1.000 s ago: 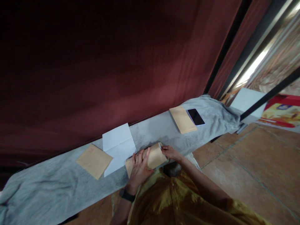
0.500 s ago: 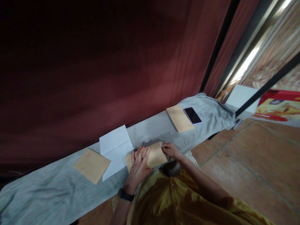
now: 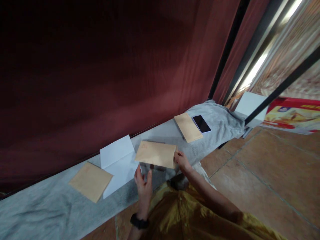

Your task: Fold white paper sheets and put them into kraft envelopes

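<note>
A tan paper envelope [image 3: 156, 154] with faint red marks at its left end is held by its right end in my right hand [image 3: 182, 160], fingers pinched on its edge. It hangs just above the grey cloth. My left hand [image 3: 143, 183] has its fingers apart below the envelope's left end, not visibly touching it. To the left lies a creased white sheet of paper [image 3: 117, 166], flat on the cloth. A second tan envelope [image 3: 90, 181] partly overlaps that sheet's left edge.
A long narrow surface under a grey cloth [image 3: 45, 206] runs along a dark red curtain [image 3: 125, 83]. At its right part lie another tan envelope [image 3: 188, 127] and a phone [image 3: 201, 124]. Beyond stand a black bar [image 3: 282, 86] and a red and yellow box [image 3: 292, 116] on the tiled floor.
My left hand has let go of the envelope and drawn back toward me, fingers apart. The envelope has lifted and levelled out in my right hand. The view has shifted slightly.
</note>
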The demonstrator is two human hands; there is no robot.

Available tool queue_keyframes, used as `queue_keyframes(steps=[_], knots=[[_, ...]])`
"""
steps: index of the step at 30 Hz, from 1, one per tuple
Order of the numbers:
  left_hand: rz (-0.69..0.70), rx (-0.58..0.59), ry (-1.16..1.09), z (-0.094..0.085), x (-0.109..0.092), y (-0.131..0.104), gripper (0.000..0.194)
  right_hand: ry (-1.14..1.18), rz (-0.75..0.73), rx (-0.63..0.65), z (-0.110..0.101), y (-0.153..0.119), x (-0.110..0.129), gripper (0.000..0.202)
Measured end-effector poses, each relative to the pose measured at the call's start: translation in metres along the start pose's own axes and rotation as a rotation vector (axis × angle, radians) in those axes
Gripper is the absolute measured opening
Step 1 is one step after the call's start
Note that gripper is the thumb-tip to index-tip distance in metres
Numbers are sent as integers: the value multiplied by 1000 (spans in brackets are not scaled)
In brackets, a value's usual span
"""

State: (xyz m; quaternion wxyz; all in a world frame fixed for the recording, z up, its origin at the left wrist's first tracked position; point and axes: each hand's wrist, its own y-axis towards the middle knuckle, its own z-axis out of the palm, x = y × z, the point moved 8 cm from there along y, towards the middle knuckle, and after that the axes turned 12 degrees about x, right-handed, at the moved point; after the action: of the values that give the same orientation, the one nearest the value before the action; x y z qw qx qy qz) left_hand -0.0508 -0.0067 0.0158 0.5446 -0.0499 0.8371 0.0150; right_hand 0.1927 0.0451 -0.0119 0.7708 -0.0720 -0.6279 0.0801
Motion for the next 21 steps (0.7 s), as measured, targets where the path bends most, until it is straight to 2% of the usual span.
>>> queue_keyframes(steps=[1, 3, 5, 8, 12, 15, 19, 21], knots=[[-113, 23, -171, 10, 11, -4, 70, 16, 4, -22, 1, -1, -2, 56], [-285, 161, -507, 42, 20, -11, 69, 47, 7, -59, 4, -5, -6, 55], [-363, 310, -742, 73, 10, -15, 61, 66, 6, -78, 10, -8, -9, 54], [-395, 327, -881, 93, -10, -12, 46, 74, -5, -77, 15, -15, -9, 50], [-344, 331, -833, 98, -25, 4, 42, 42, -32, -55, 6, -24, -1, 39], [-276, 360, -755, 94, -29, 22, 46, -12, -45, -27, -8, -25, 2, 31], [-231, 374, -642, 81, -23, 52, 50, -177, -66, -14, -24, -20, 1, 30], [-229, 409, -509, 76, -17, 65, 49, -256, -88, -27, -31, -16, 0, 33]])
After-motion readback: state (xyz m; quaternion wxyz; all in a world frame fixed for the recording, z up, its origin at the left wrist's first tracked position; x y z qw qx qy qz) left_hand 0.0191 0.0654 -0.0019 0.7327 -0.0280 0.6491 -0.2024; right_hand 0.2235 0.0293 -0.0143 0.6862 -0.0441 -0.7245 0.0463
